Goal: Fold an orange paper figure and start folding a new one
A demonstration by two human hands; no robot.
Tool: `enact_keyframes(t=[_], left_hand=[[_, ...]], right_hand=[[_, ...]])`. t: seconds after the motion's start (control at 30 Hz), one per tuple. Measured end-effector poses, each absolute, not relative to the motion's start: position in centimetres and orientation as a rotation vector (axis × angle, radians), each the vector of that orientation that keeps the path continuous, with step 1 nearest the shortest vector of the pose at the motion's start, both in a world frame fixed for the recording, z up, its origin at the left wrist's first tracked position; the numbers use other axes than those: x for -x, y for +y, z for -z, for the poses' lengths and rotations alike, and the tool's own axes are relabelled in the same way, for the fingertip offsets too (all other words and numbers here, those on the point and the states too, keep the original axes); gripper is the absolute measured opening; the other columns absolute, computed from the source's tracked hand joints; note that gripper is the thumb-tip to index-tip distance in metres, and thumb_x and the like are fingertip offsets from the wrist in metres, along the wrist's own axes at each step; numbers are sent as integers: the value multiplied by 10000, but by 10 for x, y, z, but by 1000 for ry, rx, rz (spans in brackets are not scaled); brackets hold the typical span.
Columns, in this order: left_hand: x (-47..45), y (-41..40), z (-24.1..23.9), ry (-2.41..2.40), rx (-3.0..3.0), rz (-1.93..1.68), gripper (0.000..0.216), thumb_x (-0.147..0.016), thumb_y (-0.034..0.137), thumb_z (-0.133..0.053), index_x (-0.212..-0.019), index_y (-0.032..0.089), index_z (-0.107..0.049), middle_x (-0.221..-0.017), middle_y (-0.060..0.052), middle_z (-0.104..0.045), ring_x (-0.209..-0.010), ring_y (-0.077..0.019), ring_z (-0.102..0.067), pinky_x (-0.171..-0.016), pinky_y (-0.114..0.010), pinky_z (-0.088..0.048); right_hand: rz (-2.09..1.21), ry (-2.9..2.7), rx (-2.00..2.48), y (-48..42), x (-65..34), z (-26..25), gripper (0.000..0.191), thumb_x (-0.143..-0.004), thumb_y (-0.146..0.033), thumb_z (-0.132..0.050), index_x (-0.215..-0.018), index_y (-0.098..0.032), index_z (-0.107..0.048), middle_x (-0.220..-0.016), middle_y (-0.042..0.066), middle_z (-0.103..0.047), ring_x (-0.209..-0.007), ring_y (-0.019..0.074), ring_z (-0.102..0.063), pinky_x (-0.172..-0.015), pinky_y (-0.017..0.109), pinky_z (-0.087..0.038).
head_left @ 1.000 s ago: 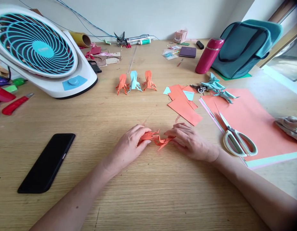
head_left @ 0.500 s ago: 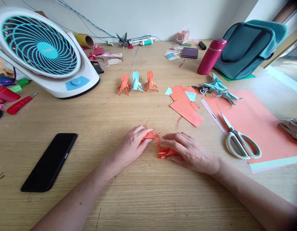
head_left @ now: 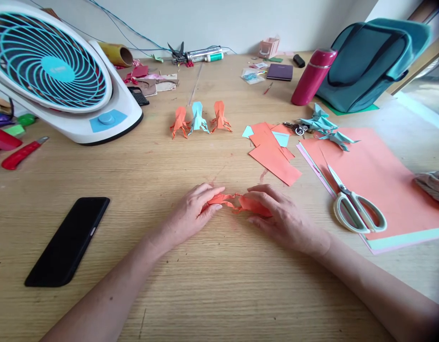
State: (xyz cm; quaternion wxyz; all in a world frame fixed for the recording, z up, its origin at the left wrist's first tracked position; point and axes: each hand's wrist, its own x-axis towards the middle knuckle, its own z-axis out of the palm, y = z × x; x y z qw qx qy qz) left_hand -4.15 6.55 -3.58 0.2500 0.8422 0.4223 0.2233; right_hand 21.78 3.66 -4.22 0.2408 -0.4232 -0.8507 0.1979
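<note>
An orange folded paper figure lies on the wooden table between my two hands. My left hand pinches its left end, fingers closed on the paper. My right hand covers and grips its right end with curled fingers. Beyond them stand three finished paper figures in a row: orange, light blue and orange.
A black phone lies at the left. A white and teal fan stands at the back left. Orange paper scraps, scissors on orange sheets, a pink bottle and a teal bag are at the right.
My right hand has shifted over the figure's right end, folding it: it pressed the paper down half a second ago and now lifts it slightly. My left hand has stayed put.
</note>
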Motion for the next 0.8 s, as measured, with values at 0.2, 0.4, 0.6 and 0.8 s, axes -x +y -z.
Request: enact_keyframes(t=[0.2,0.4,0.6,0.8], left_hand=[[45,66,36,1165,-2257,-599,378,-976,323,-514,-1332,219,-588,-1294,-99,-646,-1230,-229,-597,-1049,-397,-487],[49,69,38,1200,-2127,-636,289,-880,233,-644,-1167,258,-670,-1200,-19,-718,-1116,-207,-669,-996,-358,-516],[50,72,39,1138,-2173,-758,246,-882,221,-664,-1125,227,-702,-1098,-44,-700,-1036,-183,-662,-923,-325,-517],[47,69,35,1126,-2181,-790,236,-866,200,-690,-1099,227,-716,-1066,-45,-706,-1003,-182,-665,-905,-326,-517]], right_hand=[[-553,-2241,1187,39,-216,49,274,-924,-193,-587,-1194,-233,-566,-1096,88,-676,-986,243,-648,-843,379,-536],[-569,-2218,1161,41,-217,50,235,-928,-196,-579,-1159,-220,-612,-1050,88,-681,-919,223,-652,-792,355,-536],[-546,-2169,1124,36,-219,43,292,-949,-216,-563,-1239,-224,-601,-1092,89,-670,-944,208,-657,-818,343,-551],[-487,-2156,1072,32,-216,41,343,-961,-214,-562,-1303,-235,-575,-1141,98,-660,-994,216,-648,-833,348,-550]])
